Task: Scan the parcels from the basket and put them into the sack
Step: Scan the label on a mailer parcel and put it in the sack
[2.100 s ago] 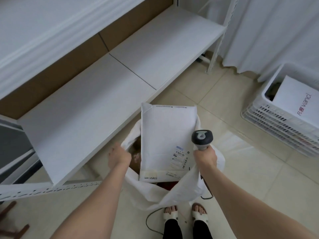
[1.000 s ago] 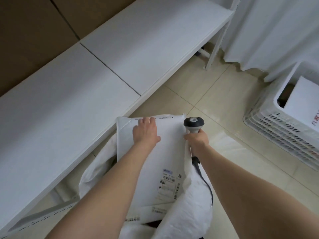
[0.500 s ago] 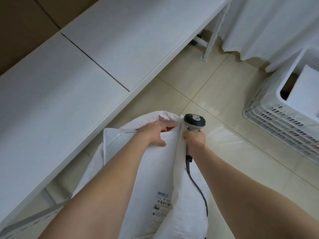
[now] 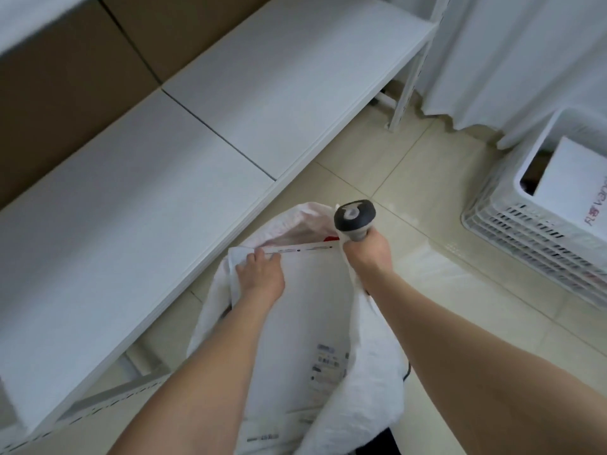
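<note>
A large white parcel [image 4: 312, 307] with a printed label near its lower right lies partly inside the open white sack [image 4: 371, 372] on the floor. My left hand [image 4: 261, 277] sits at the parcel's top left corner, fingers curled on its upper edge. My right hand [image 4: 369, 251] grips the handle of the grey and black scanner [image 4: 354, 220], upright at the sack's right rim, with the sack's edge bunched under that hand. Something red shows inside the sack past the parcel's top edge.
The white slotted basket [image 4: 525, 231] stands on the tiled floor at the right, with a white parcel [image 4: 578, 188] with red lettering in it. A low white shelf [image 4: 164, 192] runs along the left, its leg [image 4: 404, 90] near a white curtain [image 4: 525, 44].
The parcel has gone from standing upright in the sack's mouth to lying lower inside it. My left hand moved from the sack's rim onto the parcel's top edge, now at its left corner.
</note>
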Tool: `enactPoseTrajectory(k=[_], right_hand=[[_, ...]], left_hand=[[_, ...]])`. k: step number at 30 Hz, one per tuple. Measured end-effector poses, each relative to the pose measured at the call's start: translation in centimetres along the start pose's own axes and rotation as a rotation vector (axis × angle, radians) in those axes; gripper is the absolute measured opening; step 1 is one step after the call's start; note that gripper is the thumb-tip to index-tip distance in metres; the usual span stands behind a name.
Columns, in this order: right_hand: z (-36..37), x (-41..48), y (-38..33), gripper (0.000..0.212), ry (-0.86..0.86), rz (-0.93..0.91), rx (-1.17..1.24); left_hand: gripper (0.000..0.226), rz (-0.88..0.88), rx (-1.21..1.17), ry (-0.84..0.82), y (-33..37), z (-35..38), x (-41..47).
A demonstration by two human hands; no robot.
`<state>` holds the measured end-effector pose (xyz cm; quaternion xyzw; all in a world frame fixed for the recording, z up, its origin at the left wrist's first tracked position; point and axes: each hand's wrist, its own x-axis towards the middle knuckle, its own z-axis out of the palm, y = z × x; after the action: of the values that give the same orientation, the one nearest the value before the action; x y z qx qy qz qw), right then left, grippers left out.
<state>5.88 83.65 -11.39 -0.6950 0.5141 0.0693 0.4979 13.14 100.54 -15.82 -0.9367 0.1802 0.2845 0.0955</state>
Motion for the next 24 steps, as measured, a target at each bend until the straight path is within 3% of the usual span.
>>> enactPoseTrajectory(k=[3,8,12,14,19,21,24], right_hand=[[3.3,-1.9,-2.1,0.039,0.061,-0.097,-0.177],[10.5,-3.6,0.0,0.029,-0.321,-0.036,-0.162],[14.5,-3.8,4.2,0.026,-0.295,-0.004,-0.185],[15.3,-4.1,5.1,0.021,-0.288,-0.029,-0.214],[16.6,-4.4,5.1,0.018,-0.366,-0.060,-0.257],[17.2,-4.5,4.6,0.023,-0.394,-0.027,-0.233],[17.6,-5.3,4.5,0.027,-0.426,-0.005,-0.210]], left_hand=[[0.052,-0.124,0.002,0.045,-4.2,0.7,-0.9],[0.053,-0.299,-0.353,-0.021,-7.2,2.3,0.1],[0.026,-0.400,-0.548,0.036,-9.1,3.7,1.6],[0.030,-0.433,-0.689,0.058,-10.4,4.2,2.3],[0.012,-0.313,-1.133,0.589,-12.3,0.7,2.0],[0.013,-0.259,-1.167,0.641,-12.8,-0.2,0.9],[0.009,-0.267,-1.026,0.516,-13.2,0.8,-1.2]])
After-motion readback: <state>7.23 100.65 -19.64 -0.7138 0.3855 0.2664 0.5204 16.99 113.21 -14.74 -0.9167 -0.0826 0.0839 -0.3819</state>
